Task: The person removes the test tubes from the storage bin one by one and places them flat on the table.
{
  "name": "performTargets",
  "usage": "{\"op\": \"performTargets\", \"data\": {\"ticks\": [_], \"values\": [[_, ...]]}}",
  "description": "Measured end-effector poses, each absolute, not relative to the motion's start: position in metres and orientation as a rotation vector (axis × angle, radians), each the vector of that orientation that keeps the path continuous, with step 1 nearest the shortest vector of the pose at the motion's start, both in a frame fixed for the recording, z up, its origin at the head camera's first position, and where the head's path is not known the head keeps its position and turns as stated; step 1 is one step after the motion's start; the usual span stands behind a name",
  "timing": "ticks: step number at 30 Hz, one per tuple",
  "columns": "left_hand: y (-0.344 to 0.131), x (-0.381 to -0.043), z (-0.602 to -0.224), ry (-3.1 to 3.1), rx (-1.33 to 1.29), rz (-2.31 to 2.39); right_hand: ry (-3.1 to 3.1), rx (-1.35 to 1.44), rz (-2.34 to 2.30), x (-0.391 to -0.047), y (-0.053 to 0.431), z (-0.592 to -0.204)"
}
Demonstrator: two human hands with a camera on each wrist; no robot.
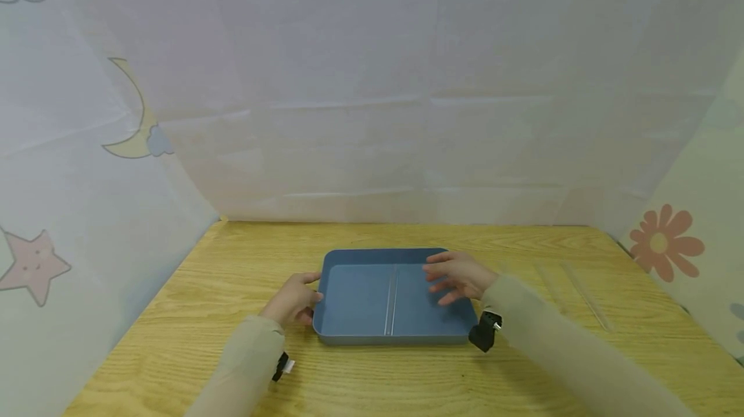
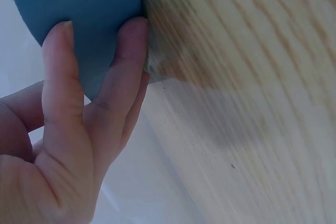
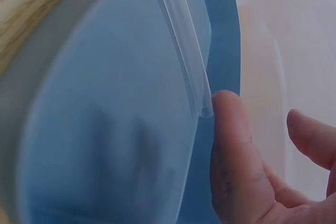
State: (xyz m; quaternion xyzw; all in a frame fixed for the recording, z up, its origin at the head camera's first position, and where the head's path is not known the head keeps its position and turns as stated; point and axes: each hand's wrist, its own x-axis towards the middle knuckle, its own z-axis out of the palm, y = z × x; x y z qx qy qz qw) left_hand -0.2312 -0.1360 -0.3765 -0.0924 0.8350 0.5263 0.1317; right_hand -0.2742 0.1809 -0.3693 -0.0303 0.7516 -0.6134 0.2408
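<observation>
A blue shallow tray lies on the wooden table, with a clear tube running from back to front across its middle. My left hand is at the tray's left side. In the left wrist view, its fingertips touch the outer wall with the fingers nearly straight. Over the right part of the tray hovers my right hand, fingers spread and holding nothing. The right wrist view has the far end of the tube near a fingertip of that hand.
To the right of the tray, clear tubes lie on the wooden table. A pale sheet rises behind the table, and printed sheets stand at both sides.
</observation>
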Motion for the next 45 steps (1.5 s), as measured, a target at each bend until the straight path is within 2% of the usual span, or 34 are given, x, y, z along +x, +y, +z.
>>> {"op": "performTargets", "data": {"ticks": [38, 45], "values": [[-0.132, -0.238, -0.376, 2.538, -0.279, 1.386, 2.151, 0.109, -1.418, -0.303, 0.117, -0.372], [-0.133, -0.238, -0.379, 2.554, -0.255, 1.359, 2.162, 0.127, -1.365, -0.317, 0.116, -0.392]]}}
